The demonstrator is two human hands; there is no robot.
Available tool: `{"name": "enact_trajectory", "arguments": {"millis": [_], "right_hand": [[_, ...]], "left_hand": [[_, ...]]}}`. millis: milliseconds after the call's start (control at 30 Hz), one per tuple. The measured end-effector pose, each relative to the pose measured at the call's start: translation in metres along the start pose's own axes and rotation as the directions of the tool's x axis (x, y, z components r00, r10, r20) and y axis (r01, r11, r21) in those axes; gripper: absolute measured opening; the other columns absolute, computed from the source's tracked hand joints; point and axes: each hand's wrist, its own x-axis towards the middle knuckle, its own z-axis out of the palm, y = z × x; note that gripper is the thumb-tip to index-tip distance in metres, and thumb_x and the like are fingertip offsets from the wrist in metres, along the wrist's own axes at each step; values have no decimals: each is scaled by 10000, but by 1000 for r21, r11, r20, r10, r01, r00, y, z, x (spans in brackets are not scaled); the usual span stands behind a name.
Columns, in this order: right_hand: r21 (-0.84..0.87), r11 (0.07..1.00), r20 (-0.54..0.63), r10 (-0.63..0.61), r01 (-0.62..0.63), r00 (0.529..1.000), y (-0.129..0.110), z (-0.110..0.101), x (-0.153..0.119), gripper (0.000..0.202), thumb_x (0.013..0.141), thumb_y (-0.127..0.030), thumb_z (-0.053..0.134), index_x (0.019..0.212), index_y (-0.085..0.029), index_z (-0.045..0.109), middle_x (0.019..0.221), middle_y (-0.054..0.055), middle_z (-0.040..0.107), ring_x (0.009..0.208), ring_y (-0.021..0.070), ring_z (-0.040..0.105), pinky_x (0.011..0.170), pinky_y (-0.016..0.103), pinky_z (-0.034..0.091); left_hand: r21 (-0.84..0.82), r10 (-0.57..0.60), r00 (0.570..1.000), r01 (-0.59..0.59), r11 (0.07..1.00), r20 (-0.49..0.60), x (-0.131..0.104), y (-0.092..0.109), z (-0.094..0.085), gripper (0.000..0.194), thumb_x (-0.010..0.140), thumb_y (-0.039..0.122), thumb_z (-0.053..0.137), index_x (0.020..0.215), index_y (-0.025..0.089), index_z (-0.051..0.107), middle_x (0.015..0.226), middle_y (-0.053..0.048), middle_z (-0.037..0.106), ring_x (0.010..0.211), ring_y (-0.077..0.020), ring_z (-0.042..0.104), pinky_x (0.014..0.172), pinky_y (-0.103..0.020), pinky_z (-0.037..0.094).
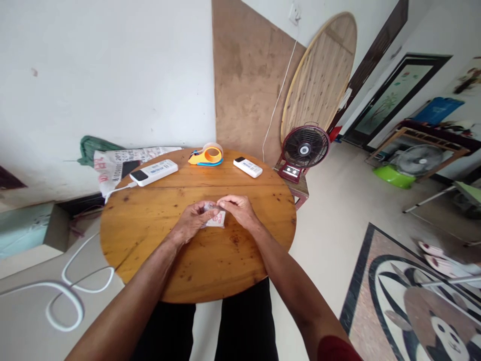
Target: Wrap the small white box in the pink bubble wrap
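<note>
At the middle of the round wooden table (150,250) we held a small packet (218,219) — our left hand (193,220) and right hand (238,208) both pinching it with closed fingers. Beyond the packet lay two white remotes (154,172) (247,167) — between them, at the table's far edge, an orange tape dispenser (206,155).

Pretty bright, soft daylight all round, barely any shadows on the table (150,235); edges bend hard (fisheye) and the right side's smeared blurry.
</note>
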Motion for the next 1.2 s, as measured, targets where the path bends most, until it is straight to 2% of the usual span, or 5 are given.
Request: {"name": "enact_trajectory", "arguments": {"millis": [300,467,633,933,1200], "right_hand": [[-5,1000,16,15,-15,1000,1,6,-3,214,776,-357,657,823,-165,741,809,32,743,729,151,660,705,249,516],[-169,984,-84,-79,64,993,6,19,-5,196,821,-305,579,836,-183,733,850,33,742,764,155,656,728,249,511],[-301,944,-84,-170,138,982,12,23,-4,206,858,-284,539,861,-205,729,900,48,734,843,175,649,825,283,498],[-245,963,-96,-135,108,986,12,18,-6,202,855,-315,562,855,-210,735,884,44,736,822,177,662,795,275,503],[-278,941,-21,-209,195,978,20,14,-3,210,863,-310,571,867,-219,760,897,37,753,815,176,680,800,279,510]], "left_hand": [[-29,23,999,-24,999,-34,-1,1,2,459,599,464,830,913,163,684,752,4,673,617,-112,566,589,-228,428],[-39,58,997,-60,997,-51,2,-1,3,534,600,527,806,955,155,660,787,-14,689,658,-142,593,628,-253,452],[-26,43,997,-45,999,-68,1,2,3,622,578,541,811,1030,144,651,843,-39,704,709,-162,611,658,-263,464],[12,46,998,-45,999,-45,-3,5,0,653,550,469,843,1088,147,659,928,-55,715,795,-186,629,738,-290,474],[17,12,998,-11,1000,-58,2,0,-8,601,523,477,853,1002,146,703,807,-33,717,652,-146,596,618,-253,445]]}}
